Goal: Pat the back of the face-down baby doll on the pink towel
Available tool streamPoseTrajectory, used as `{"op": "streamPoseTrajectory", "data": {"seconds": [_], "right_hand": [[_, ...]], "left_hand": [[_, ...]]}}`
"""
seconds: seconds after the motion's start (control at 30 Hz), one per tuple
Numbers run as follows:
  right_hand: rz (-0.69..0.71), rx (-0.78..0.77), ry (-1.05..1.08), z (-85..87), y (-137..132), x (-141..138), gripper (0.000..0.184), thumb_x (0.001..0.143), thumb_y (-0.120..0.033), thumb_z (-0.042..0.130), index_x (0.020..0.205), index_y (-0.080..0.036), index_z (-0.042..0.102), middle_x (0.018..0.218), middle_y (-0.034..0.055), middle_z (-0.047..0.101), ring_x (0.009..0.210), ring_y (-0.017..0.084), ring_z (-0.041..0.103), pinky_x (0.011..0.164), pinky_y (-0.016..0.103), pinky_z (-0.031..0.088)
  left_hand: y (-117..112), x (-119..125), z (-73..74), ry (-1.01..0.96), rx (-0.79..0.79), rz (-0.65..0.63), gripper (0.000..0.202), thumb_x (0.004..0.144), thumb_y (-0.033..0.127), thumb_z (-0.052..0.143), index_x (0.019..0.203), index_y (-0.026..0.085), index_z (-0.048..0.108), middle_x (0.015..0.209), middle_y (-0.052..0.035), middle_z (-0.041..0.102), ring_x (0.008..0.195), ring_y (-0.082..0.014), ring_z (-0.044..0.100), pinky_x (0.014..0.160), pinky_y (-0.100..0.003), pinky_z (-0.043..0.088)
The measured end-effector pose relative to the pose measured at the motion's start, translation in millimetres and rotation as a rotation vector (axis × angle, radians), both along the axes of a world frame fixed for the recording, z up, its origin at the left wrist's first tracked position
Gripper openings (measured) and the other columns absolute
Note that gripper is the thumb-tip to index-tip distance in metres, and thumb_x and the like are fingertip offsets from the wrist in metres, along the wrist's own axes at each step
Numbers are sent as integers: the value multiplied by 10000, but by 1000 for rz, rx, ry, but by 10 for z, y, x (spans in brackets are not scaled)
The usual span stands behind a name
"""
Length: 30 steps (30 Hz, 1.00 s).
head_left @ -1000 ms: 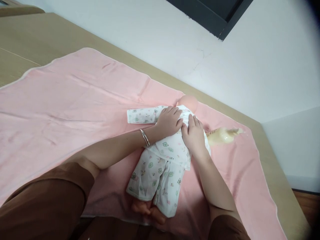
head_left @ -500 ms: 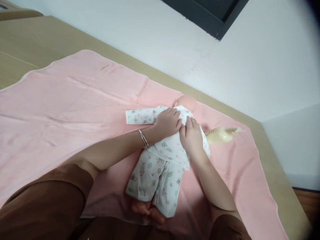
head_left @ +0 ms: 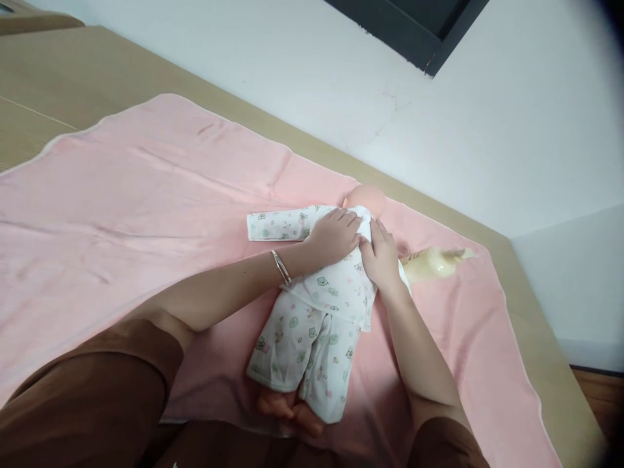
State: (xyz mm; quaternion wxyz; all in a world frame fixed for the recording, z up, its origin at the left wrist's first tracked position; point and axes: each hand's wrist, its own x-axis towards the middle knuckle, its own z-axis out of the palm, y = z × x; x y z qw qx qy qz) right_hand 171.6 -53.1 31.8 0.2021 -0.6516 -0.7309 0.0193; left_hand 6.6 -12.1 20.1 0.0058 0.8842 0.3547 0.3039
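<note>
A doll [head_left: 366, 198] lies on a pink blanket [head_left: 160, 169], its bald head away from me and its feet toward me. It wears a white printed long-sleeved shirt [head_left: 336, 296] and matching trousers [head_left: 287, 338]. My left hand [head_left: 335, 237] rests flat on the upper chest of the shirt, its fingers stretched toward the neck. Beside it, my right hand [head_left: 381, 257] lies on the other side of the shirt front, thumb apart from the fingers. One sleeve [head_left: 279, 225] extends flat to the left; the other is mostly hidden behind my right arm.
A pale yellow, shiny object like a bottle [head_left: 436, 262] lies on the blanket just right of the doll. Beneath the blanket is a wooden table [head_left: 146, 71], its far edge along a white wall [head_left: 273, 78]. A dark frame [head_left: 414, 32] is on the wall.
My right hand has slid slightly up toward the doll's neck, and my left hand has shifted a little to the right. Both stay on the shirt.
</note>
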Motion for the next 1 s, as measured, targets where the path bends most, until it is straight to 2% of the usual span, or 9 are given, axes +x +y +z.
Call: {"op": "streamPoseTrajectory", "data": {"seconds": [0.07,0.13,0.3,0.4,0.5,0.57,0.67,0.9,1.0], "right_hand": [[42,4,0,27,-23,-35,538,950,-276,393,1469,-157,464,1542,160,484,1463,305,402,1190,595,300],[31,35,-20,58,-93,-115,510,947,-244,377,1426,-138,516,1504,162,529,1429,297,452,1188,563,325],[-86,97,-218,92,-370,-368,506,976,-221,312,1363,-24,572,1393,250,603,1350,344,536,1145,513,386],[-136,54,-234,92,-412,-400,515,988,-246,316,1400,-42,548,1432,244,574,1367,358,519,1157,551,358],[-176,-30,-163,82,-325,-324,569,1003,-343,323,1487,-71,445,1535,226,468,1452,371,410,1162,601,331],[-177,-59,-115,69,-260,-264,605,1003,-407,322,1523,-104,386,1576,205,416,1485,368,352,1162,624,317],[-166,-45,-84,54,-218,-225,607,1006,-432,309,1528,-129,371,1578,192,417,1490,352,342,1171,626,296],[-180,-38,-105,50,-263,-274,612,1009,-416,304,1533,-106,357,1588,215,391,1499,363,323,1168,626,293],[-204,-14,-158,41,-294,-301,611,1015,-416,298,1528,-91,368,1568,243,409,1486,376,347,1161,623,302]], "left_hand": [[-35,12,12,49,63,-19,357,1016,207,362,1253,69,591,1173,-173,661,1139,-293,585,1017,-449,444],[-90,18,12,75,97,21,331,1006,152,345,1160,75,628,1089,-166,668,1067,-293,600,927,-430,477],[-202,1,-5,71,78,77,298,976,116,367,916,128,659,955,-146,672,948,-294,608,761,-413,497],[-201,-2,-2,1,-4,119,299,992,198,388,922,128,670,992,-156,692,1002,-304,610,802,-427,515],[-160,2,-2,-83,-64,193,298,985,262,429,1097,109,658,1140,-169,688,1141,-322,588,932,-464,505],[-123,4,-15,-122,-93,193,349,972,285,462,1219,94,618,1258,-181,657,1233,-326,557,1047,-493,454],[-76,0,-46,-166,-142,164,421,961,304,482,1304,82,581,1388,-185,596,1338,-327,500,1157,-505,368],[-66,-11,-72,-204,-147,153,436,953,296,484,1320,80,578,1395,-170,597,1351,-322,498,1176,-485,358],[-101,-10,-72,-184,-120,190,446,953,314,491,1312,65,576,1367,-198,602,1324,-337,513,1147,-494,382]]}}
